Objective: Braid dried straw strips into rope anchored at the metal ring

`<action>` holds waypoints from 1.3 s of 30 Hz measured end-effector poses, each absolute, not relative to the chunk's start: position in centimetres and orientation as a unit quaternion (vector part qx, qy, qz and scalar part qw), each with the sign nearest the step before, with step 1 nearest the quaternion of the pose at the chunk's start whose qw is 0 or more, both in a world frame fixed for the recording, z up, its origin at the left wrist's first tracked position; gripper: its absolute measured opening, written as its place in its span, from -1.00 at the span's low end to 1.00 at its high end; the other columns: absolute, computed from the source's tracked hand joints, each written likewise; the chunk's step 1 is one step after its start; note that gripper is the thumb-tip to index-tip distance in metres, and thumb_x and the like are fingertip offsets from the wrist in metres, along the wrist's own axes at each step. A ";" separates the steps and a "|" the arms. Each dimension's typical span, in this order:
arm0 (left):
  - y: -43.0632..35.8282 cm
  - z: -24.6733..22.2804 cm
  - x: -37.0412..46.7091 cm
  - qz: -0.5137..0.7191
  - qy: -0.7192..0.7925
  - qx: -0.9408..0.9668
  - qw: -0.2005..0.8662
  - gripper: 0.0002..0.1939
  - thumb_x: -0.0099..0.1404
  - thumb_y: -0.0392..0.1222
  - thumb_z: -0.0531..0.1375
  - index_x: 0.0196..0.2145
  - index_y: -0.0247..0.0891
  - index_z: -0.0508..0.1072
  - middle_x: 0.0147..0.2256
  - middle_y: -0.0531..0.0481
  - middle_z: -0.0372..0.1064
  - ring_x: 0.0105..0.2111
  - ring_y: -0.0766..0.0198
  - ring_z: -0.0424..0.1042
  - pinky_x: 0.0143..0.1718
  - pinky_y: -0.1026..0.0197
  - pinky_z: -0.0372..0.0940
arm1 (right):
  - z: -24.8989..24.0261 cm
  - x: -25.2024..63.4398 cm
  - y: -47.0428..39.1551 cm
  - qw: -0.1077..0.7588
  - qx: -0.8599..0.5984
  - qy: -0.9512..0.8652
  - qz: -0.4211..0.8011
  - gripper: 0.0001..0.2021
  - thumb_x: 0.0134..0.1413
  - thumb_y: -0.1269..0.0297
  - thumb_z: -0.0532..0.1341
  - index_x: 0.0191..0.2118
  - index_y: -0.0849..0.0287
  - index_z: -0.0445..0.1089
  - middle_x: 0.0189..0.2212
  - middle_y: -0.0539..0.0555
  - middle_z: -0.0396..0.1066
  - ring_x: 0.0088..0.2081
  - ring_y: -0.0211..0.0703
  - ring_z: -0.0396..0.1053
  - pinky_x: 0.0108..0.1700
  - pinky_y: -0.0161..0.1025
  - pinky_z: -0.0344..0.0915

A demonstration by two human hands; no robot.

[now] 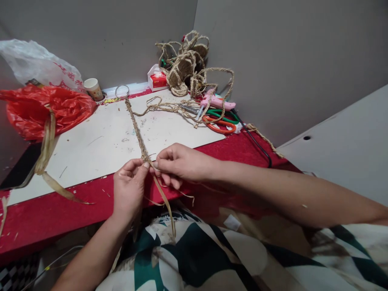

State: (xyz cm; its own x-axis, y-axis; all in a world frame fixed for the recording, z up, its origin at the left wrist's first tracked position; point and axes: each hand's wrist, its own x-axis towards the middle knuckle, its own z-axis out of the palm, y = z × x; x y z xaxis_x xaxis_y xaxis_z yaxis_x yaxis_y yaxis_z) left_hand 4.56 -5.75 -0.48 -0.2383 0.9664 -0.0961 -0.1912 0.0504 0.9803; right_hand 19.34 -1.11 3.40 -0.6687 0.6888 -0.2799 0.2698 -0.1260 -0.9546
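A braided straw cord [137, 131] runs from a metal ring [122, 91] on the board down to my two hands at the table's front edge. My left hand [129, 184] pinches the near end of the braid between thumb and fingers. Close against it, my right hand [174, 163] is closed on a straw strand at the same end; the strand is mostly hidden by the fingers. A long flat straw strip [164, 198] hangs from the braid end toward my lap, and thinner strands dangle beside it.
A white board [91, 141] lies on the red tablecloth [72, 214]. Red plastic bag [51, 109], paper cup [93, 89] and dark phone [21, 169] are at left. Coiled braided rope [182, 70], pink glue gun [216, 101] and orange-handled scissors [221, 126] are at back right.
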 end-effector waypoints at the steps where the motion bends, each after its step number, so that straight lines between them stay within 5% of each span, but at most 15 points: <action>1: -5.7 -0.4 4.6 0.589 0.524 0.356 0.502 -0.80 0.03 -0.20 0.35 -0.38 -0.30 0.46 -0.50 0.04 0.45 -0.55 0.42 0.36 -0.52 0.41 0.21 | 3.3 19.0 -1.7 0.177 -0.383 -0.650 0.632 -0.77 0.19 0.34 0.01 -0.49 0.24 0.23 -0.66 -0.04 0.30 -0.71 -0.38 0.23 -0.64 -0.42 0.12; 7: -5.8 0.1 4.4 0.591 0.492 0.308 0.560 -0.83 -0.01 -0.22 0.35 -0.47 -0.35 0.49 -0.68 0.13 0.26 -0.66 0.49 0.23 -0.61 0.44 0.12 | 2.0 17.2 -3.7 0.254 -0.424 -0.802 0.334 -0.75 0.17 0.36 0.02 -0.52 0.25 0.28 -0.59 0.07 0.37 -0.56 -0.32 0.26 -0.46 -0.35 0.12; 14: -5.7 0.2 3.1 0.547 0.478 0.308 0.614 -0.71 -0.03 -0.20 0.37 -0.34 -0.39 0.49 -0.70 0.18 0.18 -0.77 0.59 -0.07 -0.76 0.47 -0.18 | 1.7 16.6 -5.2 0.169 -0.427 -0.874 0.159 -0.67 0.23 0.30 -0.03 -0.10 0.32 0.41 -0.38 0.22 0.48 -0.46 -0.18 0.32 -0.40 -0.27 0.08; 17: -5.6 0.7 2.3 0.538 0.462 0.304 0.636 -0.74 -0.05 -0.24 0.38 -0.39 -0.41 0.49 -0.67 0.14 0.24 -0.76 0.61 -0.06 -0.77 0.48 -0.17 | 3.2 17.7 -5.2 0.179 -0.395 -0.875 0.217 -0.69 0.23 0.24 0.00 -0.22 0.27 0.46 -0.41 0.15 0.47 -0.47 -0.23 0.30 -0.39 -0.29 0.10; 22: -5.3 1.7 1.2 0.517 0.444 0.299 0.668 -0.78 -0.07 -0.28 0.38 -0.46 -0.40 0.45 -0.64 0.14 0.27 -0.76 0.63 -0.08 -0.78 0.49 -0.18 | 4.1 18.2 -2.9 0.356 -0.408 -0.778 0.319 -0.77 0.19 0.22 0.09 -0.29 0.27 0.41 -0.37 0.08 0.43 -0.32 -0.25 0.32 -0.23 -0.33 0.19; 25: -5.2 1.8 1.0 0.510 0.444 0.307 0.669 -0.78 -0.06 -0.27 0.38 -0.45 -0.39 0.43 -0.63 0.13 0.29 -0.77 0.63 -0.09 -0.78 0.50 -0.17 | 3.3 17.1 -1.7 0.287 -0.348 -0.716 0.532 -0.75 0.20 0.16 0.08 -0.32 0.27 0.33 -0.46 0.02 0.36 -0.44 -0.33 0.28 -0.37 -0.37 0.21; 28: -5.2 1.9 1.0 0.505 0.457 0.321 0.658 -0.77 -0.05 -0.26 0.37 -0.44 -0.38 0.43 -0.62 0.12 0.31 -0.77 0.62 -0.07 -0.78 0.49 -0.16 | 2.5 16.3 -1.1 0.211 -0.327 -0.615 0.686 -0.70 0.21 0.09 0.07 -0.37 0.25 0.27 -0.67 -0.14 0.12 -0.69 -0.46 -0.02 -0.64 -0.46 -0.06; 33: -5.4 1.9 0.8 0.470 0.475 0.361 0.651 -0.82 0.04 -0.24 0.32 -0.41 -0.37 0.42 -0.62 0.10 0.33 -0.77 0.58 -0.02 -0.78 0.48 -0.15 | 2.0 16.4 -0.2 0.158 -0.322 -0.590 0.723 -0.63 0.08 0.01 0.20 -0.47 0.28 0.28 -0.78 -0.21 -0.09 -0.74 -0.50 -0.23 -0.71 -0.46 -0.31; 39: -5.3 0.9 0.5 0.468 0.447 0.450 0.615 -0.82 0.10 -0.19 0.28 -0.38 -0.34 0.41 -0.45 -0.04 0.46 -0.51 0.38 0.40 -0.43 0.35 0.28 | 1.1 16.2 -0.1 0.135 -0.353 -0.505 0.776 -0.67 0.15 0.09 0.15 -0.49 0.26 0.26 -0.80 -0.21 -0.08 -0.77 -0.48 -0.22 -0.74 -0.48 -0.27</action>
